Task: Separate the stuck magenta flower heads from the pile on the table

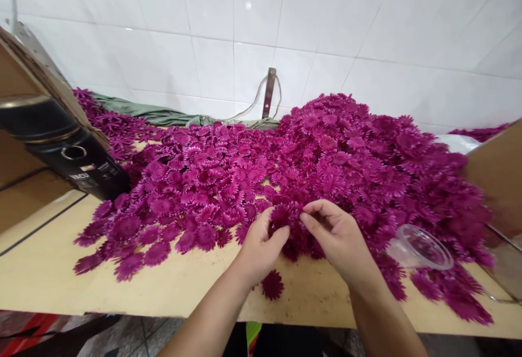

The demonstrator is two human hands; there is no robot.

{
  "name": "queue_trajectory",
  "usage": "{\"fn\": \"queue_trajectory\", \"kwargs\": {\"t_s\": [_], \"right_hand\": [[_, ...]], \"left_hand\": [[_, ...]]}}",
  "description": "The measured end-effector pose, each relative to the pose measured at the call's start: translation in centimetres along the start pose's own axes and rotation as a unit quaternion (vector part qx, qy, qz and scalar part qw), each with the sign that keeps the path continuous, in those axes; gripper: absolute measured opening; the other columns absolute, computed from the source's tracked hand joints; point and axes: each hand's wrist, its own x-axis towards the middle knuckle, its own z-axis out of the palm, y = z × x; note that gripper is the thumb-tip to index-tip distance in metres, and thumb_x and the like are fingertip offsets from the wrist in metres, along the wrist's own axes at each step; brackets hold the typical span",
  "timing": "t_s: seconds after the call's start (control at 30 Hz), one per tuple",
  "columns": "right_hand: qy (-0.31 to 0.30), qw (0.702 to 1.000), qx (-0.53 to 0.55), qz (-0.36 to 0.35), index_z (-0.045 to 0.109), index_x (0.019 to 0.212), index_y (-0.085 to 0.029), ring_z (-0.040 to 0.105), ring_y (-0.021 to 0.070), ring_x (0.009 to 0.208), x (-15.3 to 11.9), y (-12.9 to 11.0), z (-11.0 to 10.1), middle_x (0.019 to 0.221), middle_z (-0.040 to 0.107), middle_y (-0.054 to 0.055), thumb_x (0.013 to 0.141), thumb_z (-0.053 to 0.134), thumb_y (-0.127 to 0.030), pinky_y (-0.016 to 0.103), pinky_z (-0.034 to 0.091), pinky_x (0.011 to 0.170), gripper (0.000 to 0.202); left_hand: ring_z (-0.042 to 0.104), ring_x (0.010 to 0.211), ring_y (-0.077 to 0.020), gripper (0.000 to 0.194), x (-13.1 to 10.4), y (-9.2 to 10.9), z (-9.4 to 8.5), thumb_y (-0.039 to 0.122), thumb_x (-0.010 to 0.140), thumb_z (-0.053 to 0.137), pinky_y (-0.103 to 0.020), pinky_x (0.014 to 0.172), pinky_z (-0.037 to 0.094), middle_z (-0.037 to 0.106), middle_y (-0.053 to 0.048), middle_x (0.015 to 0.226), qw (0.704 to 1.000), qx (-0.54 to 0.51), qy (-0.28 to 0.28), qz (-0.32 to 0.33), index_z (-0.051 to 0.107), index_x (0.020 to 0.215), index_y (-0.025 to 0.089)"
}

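My left hand (263, 243) pinches a magenta flower piece (280, 215) between thumb and fingers, near the table's front. Just to its right, my right hand (336, 232) has thumb and index finger pressed together at that flower's right edge; anything tiny between them is too small to make out. Both hands are in front of a large heap of magenta flower pieces (334, 150), which spreads to the left in a flatter layer (196, 177). A single loose flower (273, 285) lies on the table below my hands.
A black bottle (77, 156) leans beside a cardboard box (24, 156) at the left. On the right are a clear plastic cup (424, 247) among the flowers and another box (499, 177). A metal strip (269, 93) leans against the tiled wall, near green cloth (150, 111).
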Motion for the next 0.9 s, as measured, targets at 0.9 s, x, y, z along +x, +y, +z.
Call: {"fn": "queue_trajectory", "kwargs": {"t_s": [0.9], "right_hand": [[0.057, 0.969, 0.224, 0.086, 0.057, 0.078, -0.020, 0.049, 0.0078, 0.055, 0.7, 0.6, -1.2, 0.065, 0.056, -0.004, 0.060, 0.072, -0.034, 0.021, 0.043, 0.052, 0.027]], "left_hand": [[0.059, 0.074, -0.0135, 0.012, 0.0, 0.5, -1.0, 0.018, 0.065, 0.062, -0.025, 0.073, 0.046, 0.066, 0.001, 0.074, 0.995, -0.064, 0.073, -0.031, 0.061, 0.076, 0.017]]}}
